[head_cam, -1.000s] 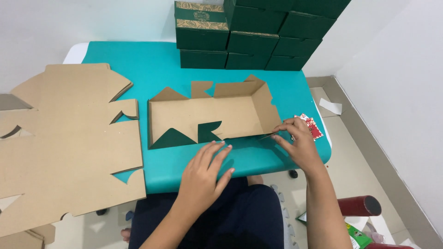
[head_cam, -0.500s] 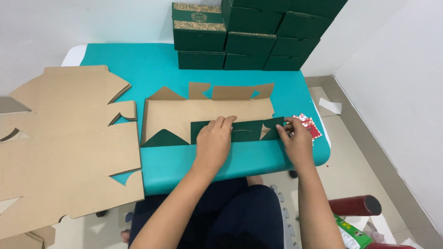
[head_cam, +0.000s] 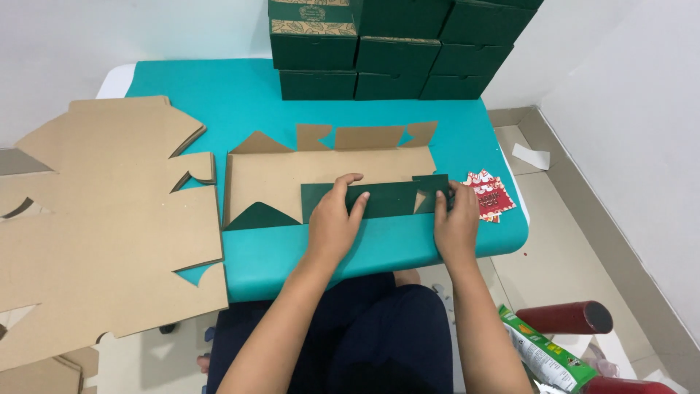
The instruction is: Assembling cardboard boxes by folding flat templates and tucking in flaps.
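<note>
I see a stack of dark green boxes (head_cam: 397,44) at the far edge of the teal worktop (head_cam: 219,102). Flat brown cardboard blanks (head_cam: 95,233) overhang its left side. A small red card (head_cam: 492,195) lies near the right edge. A dark red tube (head_cam: 565,317) rests on the floor (head_cam: 561,255).

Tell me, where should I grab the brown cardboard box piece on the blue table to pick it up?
Probably the far long edge of the cardboard box blank, from the side away from the person. Its small flaps stick out bare there, while the left hand and right hand press the green folded flap flat at the near edge.
</note>
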